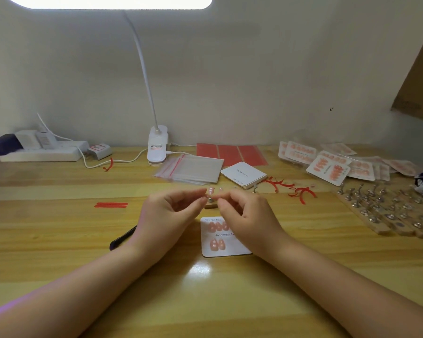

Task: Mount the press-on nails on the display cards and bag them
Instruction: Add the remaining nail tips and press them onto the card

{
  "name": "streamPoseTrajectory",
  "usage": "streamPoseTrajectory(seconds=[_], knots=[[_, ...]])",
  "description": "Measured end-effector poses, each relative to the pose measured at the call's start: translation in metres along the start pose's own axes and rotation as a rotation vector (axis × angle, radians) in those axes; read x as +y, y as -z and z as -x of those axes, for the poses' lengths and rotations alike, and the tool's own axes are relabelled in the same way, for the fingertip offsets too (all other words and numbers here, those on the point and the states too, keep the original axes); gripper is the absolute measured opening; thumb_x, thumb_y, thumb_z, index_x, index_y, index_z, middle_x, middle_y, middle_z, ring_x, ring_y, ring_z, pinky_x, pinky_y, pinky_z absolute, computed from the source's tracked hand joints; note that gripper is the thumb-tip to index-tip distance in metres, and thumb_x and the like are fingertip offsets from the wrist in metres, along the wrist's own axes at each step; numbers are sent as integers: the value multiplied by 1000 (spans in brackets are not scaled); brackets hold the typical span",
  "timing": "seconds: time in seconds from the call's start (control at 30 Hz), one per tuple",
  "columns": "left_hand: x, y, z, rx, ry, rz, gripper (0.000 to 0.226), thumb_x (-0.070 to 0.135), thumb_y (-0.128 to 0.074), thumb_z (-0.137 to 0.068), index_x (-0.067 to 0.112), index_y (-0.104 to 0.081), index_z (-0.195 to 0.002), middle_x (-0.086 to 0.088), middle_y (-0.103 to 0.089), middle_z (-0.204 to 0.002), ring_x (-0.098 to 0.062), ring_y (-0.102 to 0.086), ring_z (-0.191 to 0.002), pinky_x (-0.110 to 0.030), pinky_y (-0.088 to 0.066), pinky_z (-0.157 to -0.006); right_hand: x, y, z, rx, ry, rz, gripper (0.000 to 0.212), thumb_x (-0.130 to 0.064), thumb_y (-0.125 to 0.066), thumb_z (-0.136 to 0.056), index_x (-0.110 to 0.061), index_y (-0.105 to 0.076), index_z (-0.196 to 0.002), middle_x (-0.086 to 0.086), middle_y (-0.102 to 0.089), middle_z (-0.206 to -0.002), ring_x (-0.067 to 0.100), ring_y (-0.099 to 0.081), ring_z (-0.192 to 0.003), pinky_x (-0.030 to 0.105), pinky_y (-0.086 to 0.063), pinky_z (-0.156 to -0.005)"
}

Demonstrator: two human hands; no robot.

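I am looking down on a glossy yellow wooden table set against a plain pale wall, lit by a white clip lamp at the back. My left hand and right hand meet above the table's middle, fingertips curled and pinching a small pink press-on nail on its stand between them. Just below the hands lies a white display card with pink nails already stuck on, partly under my right hand. Behind sit a stack of clear zip bags, a stack of blank cards and red adhesive sheets. At right are bagged finished cards and wooden strips of nail stands. A power strip rests at far left.
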State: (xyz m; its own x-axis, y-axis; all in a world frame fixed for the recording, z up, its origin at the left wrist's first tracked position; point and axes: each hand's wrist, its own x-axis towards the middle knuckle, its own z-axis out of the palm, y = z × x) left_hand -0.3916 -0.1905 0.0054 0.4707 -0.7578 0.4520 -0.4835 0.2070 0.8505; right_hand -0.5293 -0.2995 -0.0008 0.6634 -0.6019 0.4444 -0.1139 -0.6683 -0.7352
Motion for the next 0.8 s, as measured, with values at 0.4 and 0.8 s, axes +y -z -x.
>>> streamPoseTrajectory(seconds=[0.4, 0.8], knots=[[0, -3, 2, -24, -21, 80, 29, 19, -76, -75, 18, -64, -101, 3, -75, -84, -12, -72, -74, -19, -55, -67, -7, 3, -1, 5, -170, -406, 11, -15, -70, -88, -9, -78, -87, -10, -71, -73, -4, -59, -66, 12, -45, -61], [1, 0, 5, -54, -323, -239, 49, 28, -68, -80, 37, -53, -125, 14, -72, -107, -9, -66, -100, -33, -53, -76, -5, 14, -7, -223, -248, -377, 23, -34, -59, -92, -17, -73, -84, -16, -49, -51, 1, -41, -46, 11, -36, -47]])
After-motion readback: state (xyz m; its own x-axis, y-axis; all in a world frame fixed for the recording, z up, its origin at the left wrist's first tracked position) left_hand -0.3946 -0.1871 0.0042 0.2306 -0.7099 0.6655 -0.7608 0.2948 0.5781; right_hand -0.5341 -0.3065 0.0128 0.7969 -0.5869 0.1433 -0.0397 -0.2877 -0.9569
